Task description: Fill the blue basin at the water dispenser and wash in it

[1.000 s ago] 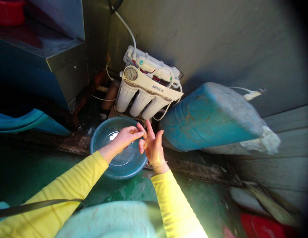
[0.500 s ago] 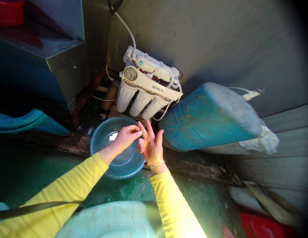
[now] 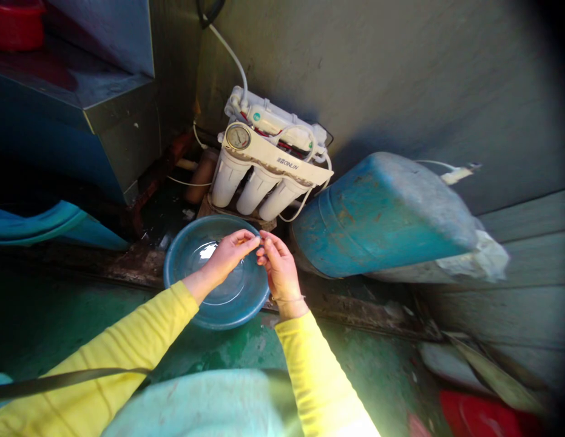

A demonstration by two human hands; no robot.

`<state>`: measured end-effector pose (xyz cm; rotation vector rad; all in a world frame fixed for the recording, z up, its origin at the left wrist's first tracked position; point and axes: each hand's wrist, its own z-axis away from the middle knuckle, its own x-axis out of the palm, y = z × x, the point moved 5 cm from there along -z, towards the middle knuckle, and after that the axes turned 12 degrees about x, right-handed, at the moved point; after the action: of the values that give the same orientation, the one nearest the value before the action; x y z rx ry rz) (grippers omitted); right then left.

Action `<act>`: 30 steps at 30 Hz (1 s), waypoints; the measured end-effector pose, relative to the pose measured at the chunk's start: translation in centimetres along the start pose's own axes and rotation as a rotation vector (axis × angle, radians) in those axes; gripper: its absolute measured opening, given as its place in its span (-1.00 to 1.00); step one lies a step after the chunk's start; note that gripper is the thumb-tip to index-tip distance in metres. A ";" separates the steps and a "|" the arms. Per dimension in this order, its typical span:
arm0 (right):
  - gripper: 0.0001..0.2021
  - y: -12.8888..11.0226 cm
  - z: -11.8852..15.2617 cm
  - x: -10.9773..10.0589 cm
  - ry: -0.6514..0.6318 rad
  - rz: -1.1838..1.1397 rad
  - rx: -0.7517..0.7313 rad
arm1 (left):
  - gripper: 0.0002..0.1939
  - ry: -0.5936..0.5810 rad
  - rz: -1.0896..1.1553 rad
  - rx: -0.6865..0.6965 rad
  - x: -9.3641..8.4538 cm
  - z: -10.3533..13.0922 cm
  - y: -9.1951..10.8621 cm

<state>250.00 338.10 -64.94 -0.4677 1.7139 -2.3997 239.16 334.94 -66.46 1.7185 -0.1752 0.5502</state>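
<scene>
Above the right side of a blue basin (image 3: 182, 303) holding some water, my two hands meet at the fingertips. My left hand (image 3: 230, 254) is closed, thumb and forefinger pinched together. My right hand (image 3: 280, 264) is closed too, its thumb against the curled fingers, with a thin band at the wrist. What sits between the fingertips is too small to make out. Behind the basin stands a white water filter (image 3: 268, 159) with a round gauge and three canisters.
A blue barrel (image 3: 364, 224) leans at the right of the filter. On the left is a metal counter (image 3: 122, 121) with a red tub (image 3: 16, 24) on it. A turquoise surface (image 3: 209, 400) lies close in front of me, and a red object (image 3: 487, 416) is at lower right.
My right hand was spread with its palm up and fingers out; now it has turned and closed, its fingertips against those of my left. The left hand keeps its pinch.
</scene>
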 end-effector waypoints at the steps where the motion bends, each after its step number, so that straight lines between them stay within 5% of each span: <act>1: -0.77 0.1 0.0 0.1 0.000 0.031 -0.028 | -0.77 0.005 0.006 0.000 0.0 0.0 0.0; 9: -0.79 -0.4 0.6 -0.1 0.188 0.289 -0.216 | -0.70 0.034 0.041 -0.099 0.2 0.6 -1.5; 24: -0.65 0.6 -1.0 -1.1 0.091 0.042 0.027 | -0.57 -0.049 0.350 -0.465 -0.1 1.2 -4.3; 27: -0.57 0.3 -1.6 -2.6 0.151 0.158 0.011 | -0.57 -0.024 0.384 -0.479 -0.6 1.1 -4.7; 30: -0.60 0.7 -3.0 -6.3 0.265 0.435 0.005 | -0.61 0.078 0.383 -0.479 -2.4 0.8 -5.5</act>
<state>254.86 342.51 -67.49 0.2192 1.6896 -2.2134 239.56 335.01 -72.52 1.1984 -0.5433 0.7831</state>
